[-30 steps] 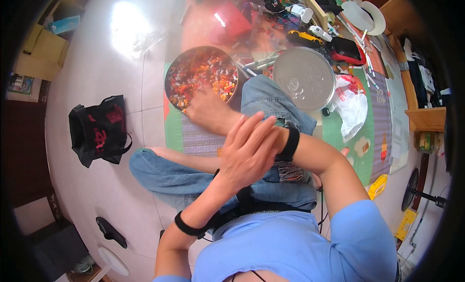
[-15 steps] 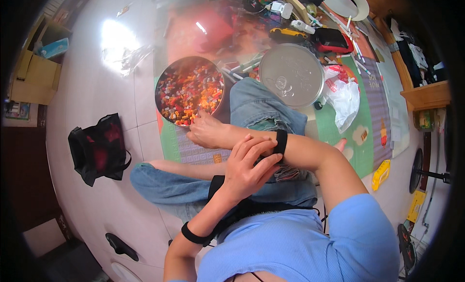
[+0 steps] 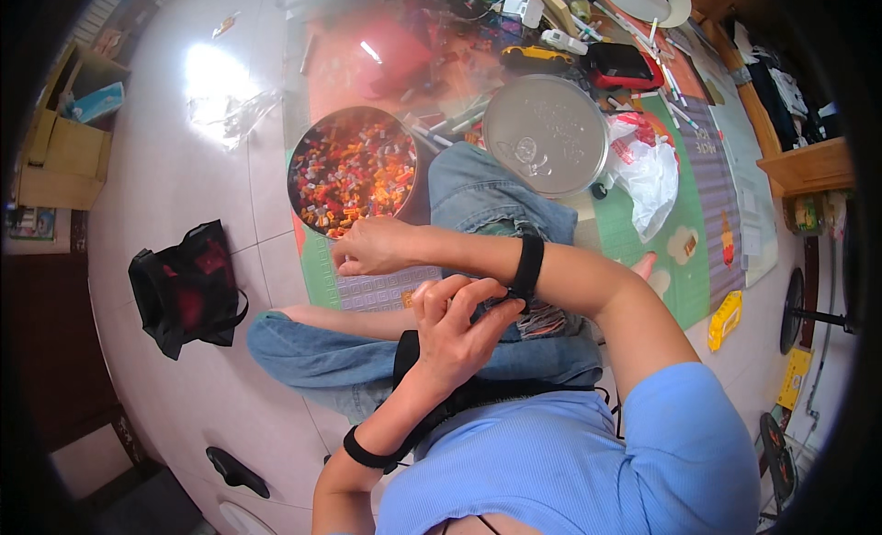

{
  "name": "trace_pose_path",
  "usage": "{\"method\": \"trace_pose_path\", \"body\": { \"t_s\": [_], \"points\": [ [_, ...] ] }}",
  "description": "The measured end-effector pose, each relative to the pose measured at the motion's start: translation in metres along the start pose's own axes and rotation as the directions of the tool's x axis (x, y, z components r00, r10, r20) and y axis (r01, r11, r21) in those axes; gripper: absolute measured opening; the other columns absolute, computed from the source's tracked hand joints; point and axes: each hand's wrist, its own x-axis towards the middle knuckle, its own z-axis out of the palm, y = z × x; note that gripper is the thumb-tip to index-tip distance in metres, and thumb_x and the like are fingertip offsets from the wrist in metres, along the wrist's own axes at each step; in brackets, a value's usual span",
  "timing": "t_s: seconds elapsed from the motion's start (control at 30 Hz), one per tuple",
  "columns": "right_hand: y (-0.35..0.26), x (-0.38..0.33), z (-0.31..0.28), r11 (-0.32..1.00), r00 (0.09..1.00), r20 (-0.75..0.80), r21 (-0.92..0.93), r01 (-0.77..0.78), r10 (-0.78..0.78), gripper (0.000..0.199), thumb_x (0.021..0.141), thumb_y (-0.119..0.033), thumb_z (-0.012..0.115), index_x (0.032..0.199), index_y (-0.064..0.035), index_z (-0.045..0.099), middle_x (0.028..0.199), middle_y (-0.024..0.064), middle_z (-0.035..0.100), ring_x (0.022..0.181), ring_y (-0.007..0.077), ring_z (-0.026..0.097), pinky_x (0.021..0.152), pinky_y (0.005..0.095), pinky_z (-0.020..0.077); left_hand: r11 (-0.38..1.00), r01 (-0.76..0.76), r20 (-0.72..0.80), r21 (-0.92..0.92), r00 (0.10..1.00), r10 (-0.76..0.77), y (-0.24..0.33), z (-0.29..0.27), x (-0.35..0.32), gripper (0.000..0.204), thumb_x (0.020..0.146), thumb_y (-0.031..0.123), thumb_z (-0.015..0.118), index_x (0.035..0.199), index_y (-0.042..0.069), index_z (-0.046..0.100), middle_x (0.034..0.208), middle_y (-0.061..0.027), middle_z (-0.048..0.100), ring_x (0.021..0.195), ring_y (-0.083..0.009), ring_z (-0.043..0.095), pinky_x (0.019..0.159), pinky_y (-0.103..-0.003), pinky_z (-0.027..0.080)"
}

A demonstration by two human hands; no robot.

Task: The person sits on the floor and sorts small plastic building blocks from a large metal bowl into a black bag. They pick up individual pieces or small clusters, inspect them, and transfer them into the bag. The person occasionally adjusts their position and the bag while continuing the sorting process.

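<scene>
I sit cross-legged on the floor in jeans. My right hand (image 3: pixel 369 245) reaches across to the left and rests palm down, fingers loosely bent, at the near rim of a round metal tin (image 3: pixel 299 147) filled with small colourful bricks (image 3: pixel 354 167). Nothing shows in its grip. A black wristband (image 3: pixel 527 267) sits on that forearm. My left hand (image 3: pixel 452 331) comes up from below, and its fingertips pinch the lower edge of this band. The left wrist carries a black band (image 3: pixel 366 454) of its own.
The tin's round lid (image 3: pixel 547 135) lies to the right beside a white plastic bag (image 3: pixel 648 176). A green play mat (image 3: pixel 689 259) lies under my legs. A black bag (image 3: pixel 184 291) sits on the tiles at left, a cardboard box (image 3: pixel 60 153) far left, and toys and clutter at the top.
My left hand has slid off the top of my right wrist to the band's near edge. My right hand stays by the tin. The view has shifted slightly.
</scene>
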Motion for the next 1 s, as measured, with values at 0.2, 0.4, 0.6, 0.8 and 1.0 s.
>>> {"method": "trace_pose_path", "body": {
  "t_s": [0.2,0.4,0.6,0.8,1.0],
  "points": [
    [0.007,-0.002,0.011,0.968,0.999,-0.043,-0.253,0.000,-0.011,0.017,0.076,-0.024,0.056,0.078,-0.0082,0.062,0.066,0.0117,0.061,0.065,0.0298,0.061,0.059,0.0422,0.0470,0.996,0.085,-0.027,-0.029,0.996,-0.086,0.004,0.005,0.004,0.020,0.061,0.017,0.071,0.081,0.019,0.065,0.096,0.0047,0.054,0.092,-0.0183,0.044,0.077,-0.034,0.029],
    [0.003,-0.006,0.016,0.953,0.998,-0.022,-0.301,0.045,-0.055,0.018,0.076,-0.023,0.057,0.073,-0.0063,0.061,0.064,0.0117,0.060,0.063,0.0294,0.060,0.055,0.0418,0.0462,0.989,0.144,0.002,-0.024,0.990,-0.144,0.002,0.011,0.005,0.020,0.063,0.017,0.071,0.079,0.015,0.060,0.103,0.0005,0.052,0.097,-0.0238,0.041,0.079,-0.038,0.028],
    [-0.001,-0.008,0.010,0.935,0.997,-0.040,-0.351,0.050,-0.068,0.018,0.076,-0.023,0.057,0.071,-0.0057,0.060,0.064,0.0118,0.060,0.063,0.0294,0.060,0.054,0.0416,0.0456,0.958,0.286,0.046,-0.033,0.958,-0.284,0.006,0.010,0.006,0.025,0.062,0.016,0.072,0.076,0.010,0.053,0.107,-0.0058,0.050,0.102,-0.0279,0.040,0.085,-0.041,0.027],
    [0.000,-0.008,0.009,0.943,0.992,-0.093,-0.330,0.051,-0.086,0.017,0.076,-0.022,0.057,0.070,-0.0061,0.060,0.063,0.0117,0.060,0.063,0.0285,0.061,0.054,0.0428,0.0441,0.962,0.267,0.090,-0.057,0.961,-0.261,0.006,0.007,0.008,0.024,0.062,0.013,0.071,0.076,0.010,0.053,0.111,-0.0058,0.050,0.105,-0.0289,0.040,0.090,-0.044,0.026],
    [0.011,-0.006,0.025,0.662,0.892,-0.200,-0.737,0.136,-0.406,0.011,0.075,-0.014,0.053,0.072,-0.0062,0.061,0.070,0.0118,0.062,0.068,0.0263,0.061,0.063,0.0418,0.0451,0.989,0.104,0.161,-0.103,0.983,-0.087,-0.019,-0.005,0.002,0.038,0.062,0.015,0.072,0.095,0.007,0.054,0.114,-0.0095,0.050,0.105,-0.0303,0.044,0.087,-0.041,0.033]
  ]
}}
